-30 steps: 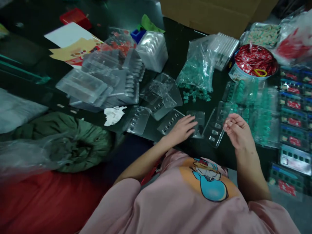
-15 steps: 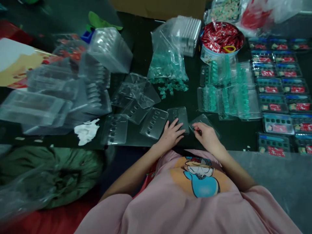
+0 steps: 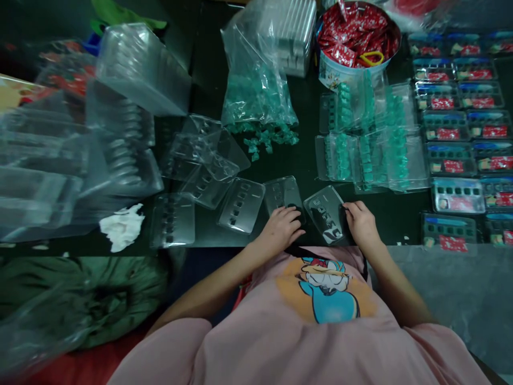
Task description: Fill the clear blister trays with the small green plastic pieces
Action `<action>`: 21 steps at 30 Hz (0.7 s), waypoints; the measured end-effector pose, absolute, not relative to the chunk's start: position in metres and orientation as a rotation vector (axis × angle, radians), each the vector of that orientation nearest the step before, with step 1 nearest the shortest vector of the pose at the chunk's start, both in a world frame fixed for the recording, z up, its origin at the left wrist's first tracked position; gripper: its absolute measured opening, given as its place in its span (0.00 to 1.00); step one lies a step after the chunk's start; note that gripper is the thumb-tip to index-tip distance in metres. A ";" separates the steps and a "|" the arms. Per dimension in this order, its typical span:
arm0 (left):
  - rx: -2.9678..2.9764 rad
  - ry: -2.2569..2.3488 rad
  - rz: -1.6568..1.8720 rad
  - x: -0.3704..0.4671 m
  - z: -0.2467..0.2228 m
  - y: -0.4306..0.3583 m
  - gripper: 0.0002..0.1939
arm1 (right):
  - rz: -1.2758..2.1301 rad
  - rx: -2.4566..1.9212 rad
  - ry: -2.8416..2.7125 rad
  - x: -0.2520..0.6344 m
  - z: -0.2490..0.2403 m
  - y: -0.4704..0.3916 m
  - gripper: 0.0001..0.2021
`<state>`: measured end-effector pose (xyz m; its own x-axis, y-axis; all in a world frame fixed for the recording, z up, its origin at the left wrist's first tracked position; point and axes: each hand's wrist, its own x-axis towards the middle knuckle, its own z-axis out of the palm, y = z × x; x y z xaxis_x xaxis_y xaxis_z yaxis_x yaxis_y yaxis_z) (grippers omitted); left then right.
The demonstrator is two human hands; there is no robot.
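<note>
My left hand (image 3: 284, 229) rests palm down with spread fingers on the lower part of a clear plastic tray (image 3: 280, 193). To its right, my right hand (image 3: 362, 223) pinches the right edge of another clear tray (image 3: 325, 214), which lies tilted on the dark table. Left of my hands sit more clear trays with a row of small slots, one (image 3: 241, 206) close to my left hand and one (image 3: 174, 220) farther off. An overlapping group of trays (image 3: 208, 155) lies behind them.
A bag of green pieces (image 3: 258, 96) spills at its mouth. Trays with green pieces (image 3: 372, 155) lie right of it, below a tin of red packets (image 3: 356, 40). Filled trays (image 3: 452, 166) line the right side; stacked clear plastic (image 3: 76, 155) stands left. White crumpled material (image 3: 122, 227) lies near the front edge.
My right hand has moved right, to the tray's right edge, uncovering more of that tray. My left hand's fingers are more drawn in. The camera view has shifted.
</note>
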<state>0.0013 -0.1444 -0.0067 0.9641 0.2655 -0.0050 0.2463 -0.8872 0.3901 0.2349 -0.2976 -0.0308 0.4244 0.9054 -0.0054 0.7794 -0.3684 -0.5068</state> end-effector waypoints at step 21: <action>2.603 0.900 0.362 0.137 -0.027 0.027 0.16 | 0.416 -2.113 -1.618 0.252 0.022 -0.055 0.13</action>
<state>0.1374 0.0270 -0.0275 0.7643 0.6334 0.1211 0.5407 -0.7318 0.4149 0.2525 -0.0552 0.0221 0.2689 0.9627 0.0299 0.8288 -0.2155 -0.5163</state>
